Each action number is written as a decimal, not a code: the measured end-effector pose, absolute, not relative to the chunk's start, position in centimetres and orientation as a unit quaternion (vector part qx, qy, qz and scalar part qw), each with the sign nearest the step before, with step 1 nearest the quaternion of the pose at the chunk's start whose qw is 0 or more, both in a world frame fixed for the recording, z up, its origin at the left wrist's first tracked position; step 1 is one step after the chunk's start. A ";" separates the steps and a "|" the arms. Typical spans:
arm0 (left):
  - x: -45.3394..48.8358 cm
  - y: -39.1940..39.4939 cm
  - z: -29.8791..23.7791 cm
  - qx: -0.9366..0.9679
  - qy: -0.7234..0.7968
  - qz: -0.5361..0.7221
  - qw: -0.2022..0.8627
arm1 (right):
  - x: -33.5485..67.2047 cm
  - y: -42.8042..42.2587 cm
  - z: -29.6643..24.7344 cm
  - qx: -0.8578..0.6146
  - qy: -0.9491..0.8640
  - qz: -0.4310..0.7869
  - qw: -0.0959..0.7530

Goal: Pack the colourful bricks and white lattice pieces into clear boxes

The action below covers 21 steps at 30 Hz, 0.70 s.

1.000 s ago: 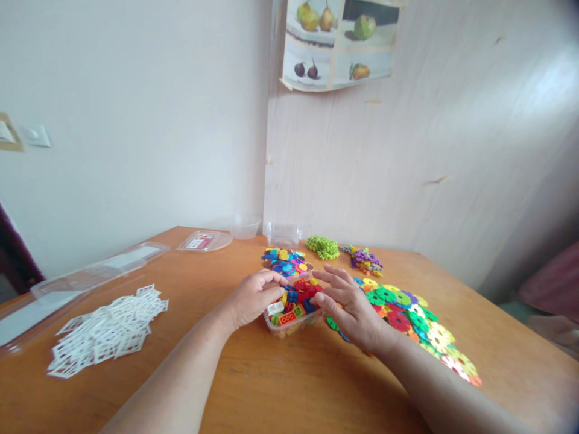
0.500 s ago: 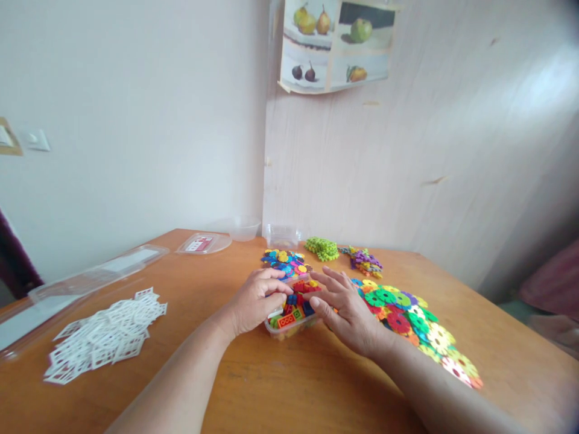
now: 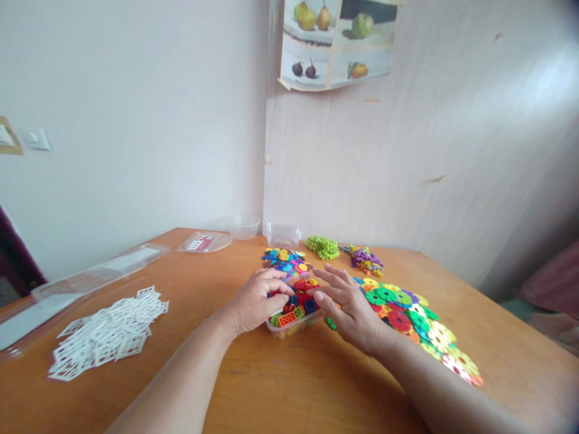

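A clear plastic box [image 3: 286, 331] full of toy building bricks [image 3: 289, 316] in red, blue, orange and green stands on the table between my hands. My left hand [image 3: 257, 299] is at the box's left side, its fingers bent and apart over the rim, with nothing visible in them. On the other side, my right hand [image 3: 347, 307] has its fingers stretched out over the right rim, also holding nothing. Both hands hide parts of the rim. Right of my right hand lies a spread of colourful flower-shaped discs [image 3: 398, 321], partly covered by the hand.
White lattice pieces [image 3: 108, 328] lie heaped at the left, with long clear lids [image 3: 99, 277] behind them. Toward the back are a labelled lid [image 3: 205, 243], a clear tub [image 3: 245, 227], a clear container [image 3: 283, 233], small discs [image 3: 284, 260], green pieces [image 3: 322, 247] and purple-orange pieces [image 3: 365, 260].
My right hand has shifted slightly, uncovering more of the box's right side and a green disc beside it. My left hand stays nearly in place. The view has shifted slightly.
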State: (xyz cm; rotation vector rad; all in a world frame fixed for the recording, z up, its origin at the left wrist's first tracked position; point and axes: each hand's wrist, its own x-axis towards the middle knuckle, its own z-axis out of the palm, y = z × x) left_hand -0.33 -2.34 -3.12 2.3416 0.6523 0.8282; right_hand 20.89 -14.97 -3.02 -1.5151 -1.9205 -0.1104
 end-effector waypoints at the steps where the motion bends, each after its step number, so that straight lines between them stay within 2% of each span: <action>1: -0.3 -2.3 -3.1 0.872 0.242 0.313 0.289 | 21.3 -14.8 -3.1 -0.583 -0.722 -0.045 0.369; 4: -0.4 -2.2 -2.9 0.854 0.231 0.333 0.326 | 22.5 -14.4 -3.2 -0.598 -0.666 -0.058 0.442; 6: -0.5 -2.2 -2.6 0.838 0.227 0.343 0.358 | 23.2 -14.3 -3.2 -0.610 -0.650 -0.064 0.449; 12: -0.7 -2.8 -2.2 0.782 0.252 0.300 0.486 | 22.8 -14.7 -2.9 -0.585 -0.736 -0.079 0.333; 15: -0.7 -3.1 -2.2 0.756 0.256 0.273 0.537 | 22.1 -15.1 -2.6 -0.567 -0.744 -0.096 0.342; 18: -0.9 -3.2 -2.2 0.754 0.235 0.269 0.551 | 21.3 -15.5 -2.2 -0.535 -0.763 -0.086 0.352; 21: -1.1 -3.0 -2.3 0.788 0.216 0.272 0.508 | 20.4 -15.9 -2.1 -0.512 -0.793 -0.058 0.325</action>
